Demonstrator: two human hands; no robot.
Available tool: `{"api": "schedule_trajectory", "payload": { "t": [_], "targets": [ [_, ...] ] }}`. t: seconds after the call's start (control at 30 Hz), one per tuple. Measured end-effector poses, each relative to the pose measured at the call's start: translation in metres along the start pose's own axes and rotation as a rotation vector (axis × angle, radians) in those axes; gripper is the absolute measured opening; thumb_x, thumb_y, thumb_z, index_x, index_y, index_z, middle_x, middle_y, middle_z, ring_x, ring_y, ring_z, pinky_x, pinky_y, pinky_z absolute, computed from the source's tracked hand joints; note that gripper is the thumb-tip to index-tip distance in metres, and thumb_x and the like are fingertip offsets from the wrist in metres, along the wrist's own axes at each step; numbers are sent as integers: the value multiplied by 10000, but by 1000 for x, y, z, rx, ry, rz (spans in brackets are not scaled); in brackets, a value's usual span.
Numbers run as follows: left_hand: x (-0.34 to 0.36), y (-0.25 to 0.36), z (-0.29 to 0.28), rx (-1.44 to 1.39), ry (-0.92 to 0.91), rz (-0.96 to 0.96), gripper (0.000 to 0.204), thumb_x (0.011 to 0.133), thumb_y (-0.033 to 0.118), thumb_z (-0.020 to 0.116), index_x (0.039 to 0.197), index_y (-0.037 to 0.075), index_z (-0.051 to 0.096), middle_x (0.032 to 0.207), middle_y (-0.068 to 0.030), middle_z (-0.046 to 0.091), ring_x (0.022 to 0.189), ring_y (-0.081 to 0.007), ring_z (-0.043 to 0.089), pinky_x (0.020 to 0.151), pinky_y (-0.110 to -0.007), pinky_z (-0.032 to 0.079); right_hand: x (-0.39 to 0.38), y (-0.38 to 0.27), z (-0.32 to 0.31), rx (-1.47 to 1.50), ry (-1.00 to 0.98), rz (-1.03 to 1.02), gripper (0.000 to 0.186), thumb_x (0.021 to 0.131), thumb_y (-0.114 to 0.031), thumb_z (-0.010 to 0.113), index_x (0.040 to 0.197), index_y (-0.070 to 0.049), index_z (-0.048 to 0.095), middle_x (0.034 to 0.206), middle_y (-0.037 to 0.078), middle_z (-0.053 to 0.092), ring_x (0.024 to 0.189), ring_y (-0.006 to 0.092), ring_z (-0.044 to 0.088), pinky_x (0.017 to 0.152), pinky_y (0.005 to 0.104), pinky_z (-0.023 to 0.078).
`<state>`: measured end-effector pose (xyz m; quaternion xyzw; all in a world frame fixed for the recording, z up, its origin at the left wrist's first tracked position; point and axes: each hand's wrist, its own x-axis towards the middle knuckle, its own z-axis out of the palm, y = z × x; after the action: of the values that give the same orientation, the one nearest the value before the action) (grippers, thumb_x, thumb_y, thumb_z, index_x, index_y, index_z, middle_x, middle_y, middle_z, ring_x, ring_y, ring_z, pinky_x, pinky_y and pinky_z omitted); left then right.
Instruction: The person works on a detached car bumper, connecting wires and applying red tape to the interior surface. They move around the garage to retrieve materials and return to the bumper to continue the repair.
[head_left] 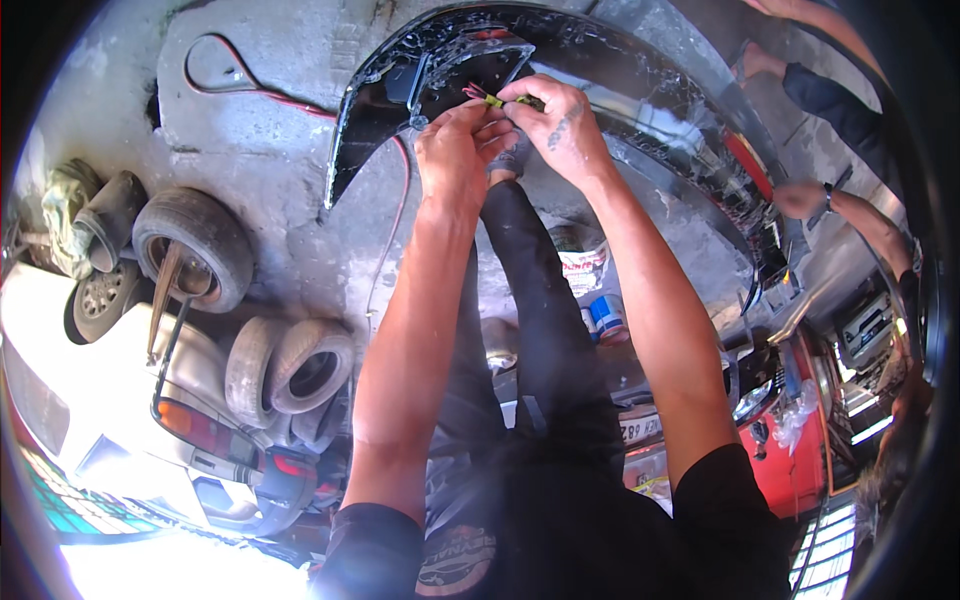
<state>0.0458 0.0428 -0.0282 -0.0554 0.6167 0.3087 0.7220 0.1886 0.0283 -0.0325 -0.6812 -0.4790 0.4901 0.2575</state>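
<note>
Both my hands meet at a short yellow-green wrapped bundle of wires with thin pink and dark ends, over a black car bumper. My right hand pinches the bundle between thumb and index finger. My left hand has its fingers curled at the bundle from the left; its exact grip is partly hidden. The bumper lies on the concrete floor, with a red cable running from near it.
At left are tires, a wheel and a white car. Blue cans sit beside my legs. At right a co-worker's hand is near the bumper's end, another arm above. A red vehicle is lower right.
</note>
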Motion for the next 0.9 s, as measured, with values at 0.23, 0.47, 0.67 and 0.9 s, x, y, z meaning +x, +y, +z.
{"api": "schedule_trajectory", "payload": {
  "t": [0.23,0.47,0.67,0.9],
  "targets": [
    [-6,5,4,78,-16,38,170,930,78,580,975,-79,631,884,-152,678,710,-207,666,601,-325,598,2,5,-4,-19,-27,-7,139,852,-55,651,974,-11,701,920,126,689,850,248,675,760,335,512],
    [1,8,8,95,31,21,183,914,88,590,940,-92,612,824,-151,661,672,-205,665,603,-326,604,0,-2,0,-37,-13,-44,146,843,14,631,977,0,687,896,110,669,821,230,665,720,320,504],
    [8,-1,10,28,96,86,168,892,43,607,938,-112,563,813,-171,648,673,-214,664,611,-324,603,0,-6,1,-83,29,-117,147,826,33,622,956,5,684,876,121,660,781,261,663,683,329,504],
    [8,-7,14,21,153,116,199,888,48,623,978,-105,534,840,-174,657,698,-229,676,611,-330,587,-3,-13,5,-104,62,-84,161,820,-9,597,946,2,696,905,158,662,799,334,658,733,400,523]
  ]
}}
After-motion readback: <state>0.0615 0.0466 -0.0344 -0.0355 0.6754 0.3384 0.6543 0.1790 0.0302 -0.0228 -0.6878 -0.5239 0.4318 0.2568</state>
